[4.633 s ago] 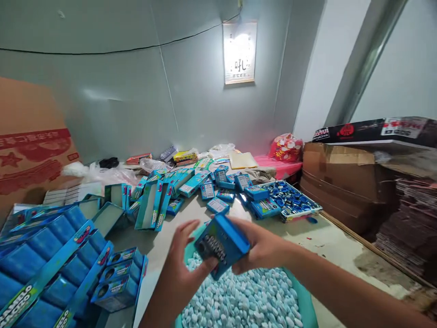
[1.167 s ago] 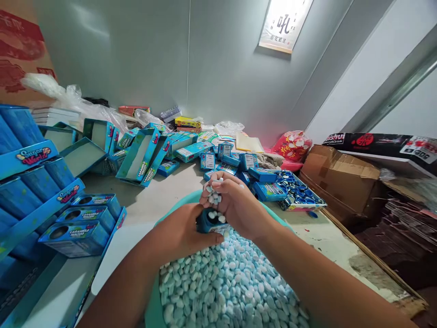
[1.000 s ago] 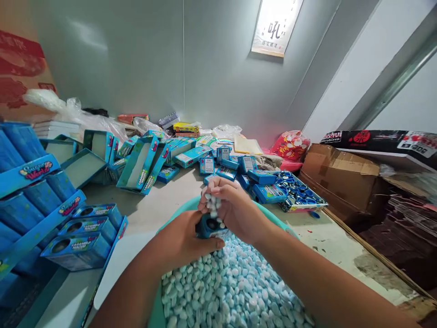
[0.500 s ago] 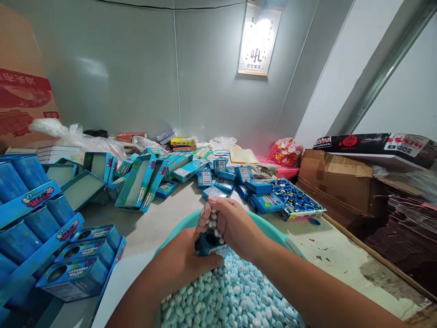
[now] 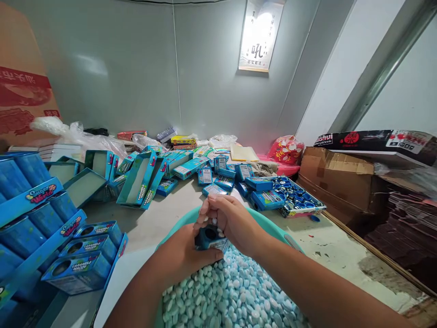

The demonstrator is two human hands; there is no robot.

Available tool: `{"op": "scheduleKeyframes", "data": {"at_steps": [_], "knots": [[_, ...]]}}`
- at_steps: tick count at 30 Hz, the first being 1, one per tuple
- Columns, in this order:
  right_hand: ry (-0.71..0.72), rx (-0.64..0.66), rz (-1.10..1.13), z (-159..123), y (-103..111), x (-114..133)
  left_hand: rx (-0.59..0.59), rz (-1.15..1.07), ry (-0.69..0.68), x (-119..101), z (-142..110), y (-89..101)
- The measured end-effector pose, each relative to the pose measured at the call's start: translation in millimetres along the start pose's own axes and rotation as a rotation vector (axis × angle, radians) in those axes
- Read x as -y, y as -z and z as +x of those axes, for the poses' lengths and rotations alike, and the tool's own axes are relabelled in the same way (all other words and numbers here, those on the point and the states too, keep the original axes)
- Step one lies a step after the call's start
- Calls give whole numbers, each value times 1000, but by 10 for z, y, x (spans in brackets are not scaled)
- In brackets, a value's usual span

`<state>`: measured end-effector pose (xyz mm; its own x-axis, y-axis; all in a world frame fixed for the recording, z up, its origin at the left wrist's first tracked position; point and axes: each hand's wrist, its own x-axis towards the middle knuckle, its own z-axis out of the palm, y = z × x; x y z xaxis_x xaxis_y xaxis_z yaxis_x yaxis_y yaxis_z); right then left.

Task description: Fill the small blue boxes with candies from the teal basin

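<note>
My left hand (image 5: 180, 257) grips a small blue box (image 5: 209, 238) with a round hole in its top, holding it just above a teal basin (image 5: 273, 227) heaped with pale blue candies (image 5: 235, 296). My right hand (image 5: 229, 219) is cupped with its fingers pressed together right over the box's hole; what is in it is hidden. Both hands touch the box at the basin's far side.
A blue display tray (image 5: 85, 255) with filled boxes lies at the left, beside stacked blue cartons (image 5: 27, 205). Loose blue boxes (image 5: 218, 175) and a tray of blue caps (image 5: 295, 196) lie beyond the basin. Cardboard boxes (image 5: 337, 175) stand at the right.
The candies that showed between my right fingers have gone from sight, and that hand has sunk onto the box's hole. The left hand keeps the box in place.
</note>
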<state>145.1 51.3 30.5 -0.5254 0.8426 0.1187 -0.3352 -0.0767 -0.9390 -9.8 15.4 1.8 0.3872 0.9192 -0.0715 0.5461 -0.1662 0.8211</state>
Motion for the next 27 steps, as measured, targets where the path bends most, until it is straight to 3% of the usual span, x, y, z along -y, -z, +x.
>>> {"op": "scheduleKeyframes", "data": {"at_steps": [9,14,21,27], "knots": [[7,-25,10,-10,29,-20,9,-17,-25,-83,-16,47],[30,83,91,12,35,-24,-5,-23,8,-154,-45,48],[-4,236,229,72,-29,-32,-73,153,47,-48,-56,-24],[21,179,192,52,-27,-24,-49,146,77,-18,-25,-39]]}}
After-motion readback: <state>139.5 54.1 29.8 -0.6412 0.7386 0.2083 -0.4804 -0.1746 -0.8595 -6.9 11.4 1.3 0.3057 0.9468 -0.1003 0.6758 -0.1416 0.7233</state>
